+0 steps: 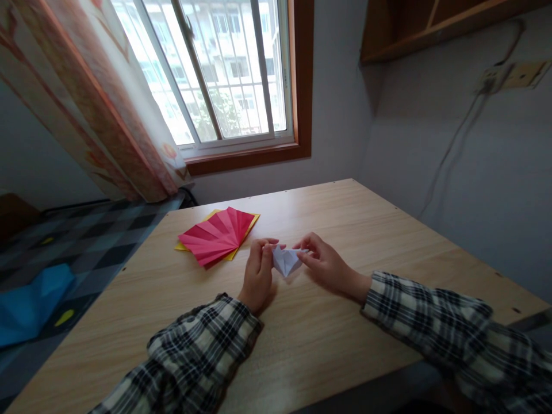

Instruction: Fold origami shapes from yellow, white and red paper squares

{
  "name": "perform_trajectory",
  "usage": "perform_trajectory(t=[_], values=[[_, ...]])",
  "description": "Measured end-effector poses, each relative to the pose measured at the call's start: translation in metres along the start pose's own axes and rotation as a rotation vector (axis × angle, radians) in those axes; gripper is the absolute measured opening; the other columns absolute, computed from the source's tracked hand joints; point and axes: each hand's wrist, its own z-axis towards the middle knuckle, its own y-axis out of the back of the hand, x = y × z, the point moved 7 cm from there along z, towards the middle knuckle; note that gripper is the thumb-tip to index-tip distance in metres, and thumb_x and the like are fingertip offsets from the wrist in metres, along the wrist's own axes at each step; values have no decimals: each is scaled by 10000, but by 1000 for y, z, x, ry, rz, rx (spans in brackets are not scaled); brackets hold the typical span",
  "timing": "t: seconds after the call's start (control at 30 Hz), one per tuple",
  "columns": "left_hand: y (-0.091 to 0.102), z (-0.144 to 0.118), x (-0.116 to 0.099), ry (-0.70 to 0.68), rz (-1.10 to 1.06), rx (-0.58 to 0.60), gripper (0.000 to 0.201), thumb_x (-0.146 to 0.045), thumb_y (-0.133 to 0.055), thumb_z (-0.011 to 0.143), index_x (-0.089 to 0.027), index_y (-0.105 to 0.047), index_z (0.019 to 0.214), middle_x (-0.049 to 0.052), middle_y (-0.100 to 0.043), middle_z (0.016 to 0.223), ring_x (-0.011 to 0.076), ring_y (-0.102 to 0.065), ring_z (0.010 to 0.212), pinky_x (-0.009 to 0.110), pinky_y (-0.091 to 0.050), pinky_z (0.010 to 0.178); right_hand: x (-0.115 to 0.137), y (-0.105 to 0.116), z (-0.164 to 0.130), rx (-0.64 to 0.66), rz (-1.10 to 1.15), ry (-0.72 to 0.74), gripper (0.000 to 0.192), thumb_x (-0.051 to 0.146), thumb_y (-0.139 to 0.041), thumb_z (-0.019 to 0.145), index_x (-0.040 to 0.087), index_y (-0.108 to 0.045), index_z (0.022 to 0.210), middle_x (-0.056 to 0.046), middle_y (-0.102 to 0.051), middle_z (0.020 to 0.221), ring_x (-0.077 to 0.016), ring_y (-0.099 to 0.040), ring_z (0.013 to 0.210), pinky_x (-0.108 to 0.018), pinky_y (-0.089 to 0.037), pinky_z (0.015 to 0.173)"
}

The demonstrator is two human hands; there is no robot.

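I have the white folded paper (286,260) pinched between both hands, just above the counter (345,218) near its middle, a little toward the far edge. My left hand (257,276) is curled nearly closed, thumb and fingertips nipping the paper's left corner; my right hand (323,263) is looser, its fingertips closed on the right-hand flap. I judge the piece to be almost weightless and limp wherever it is single-layered, stiffer along the creases — so the folded corners are the places to hold, lightly, since a hard squeeze would crush it or leave a stray crease, and it could tear at a thin point. Just beyond my left hand, toward the far left corner, lies a fan of red and yellow paper sheets (218,234), near but not touching. The counter's near half and right side give me open room; the left edge drops off to a checked bed cover (86,241).
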Motion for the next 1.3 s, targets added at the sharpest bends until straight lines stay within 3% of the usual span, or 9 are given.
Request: perform_trajectory(t=[0.17,0.7,0.87,1.0,1.13,1.23,1.3], values=[[-2,-1,-1,18,-16,10,352,-519,-458,985,-189,-551,1064,84,-707,1008,172,-684,850,273,-536,677,-2,5,1,-56,-68,-46,88,285,-558,898,226,-494,885,27,-535,730,-147,-529,646,-281,-437,579],[-5,-2,-3,-54,-4,68,277,-460,-469,993,-195,-551,995,80,-629,1097,206,-670,1004,315,-565,757,-1,14,5,-114,-137,-31,87,130,-522,748,204,-565,766,20,-568,700,-145,-503,637,-282,-382,595],[-3,-3,-5,-51,21,46,299,-484,-468,988,-197,-547,1019,87,-642,1090,209,-674,991,320,-567,745,8,12,5,-65,-204,35,170,99,-504,767,196,-636,721,-2,-607,708,-159,-538,694,-295,-392,648],[2,-1,-4,-28,14,-14,316,-502,-472,981,-200,-542,1040,79,-665,1051,200,-686,945,321,-572,726,17,9,3,14,-221,76,204,173,-484,898,197,-647,779,-1,-590,698,-158,-541,688,-299,-406,655],[7,2,1,34,-56,-75,321,-517,-470,973,-204,-525,1018,68,-683,1024,189,-693,897,328,-577,716,21,4,2,135,-240,143,118,319,-651,887,201,-655,902,-27,-646,858,-165,-579,758,-302,-459,686],[7,3,4,72,-97,-79,323,-521,-471,967,-204,-522,1003,60,-681,1012,185,-689,897,338,-579,737,22,5,2,144,-305,205,51,242,-659,880,204,-641,851,-21,-637,830,-162,-580,762,-305,-468,714],[5,3,4,77,-110,-55,321,-518,-481,961,-201,-528,989,53,-667,1004,179,-678,899,341,-578,759,23,7,3,122,-361,234,107,204,-623,902,203,-622,795,-18,-624,795,-161,-569,752,-308,-459,713]])
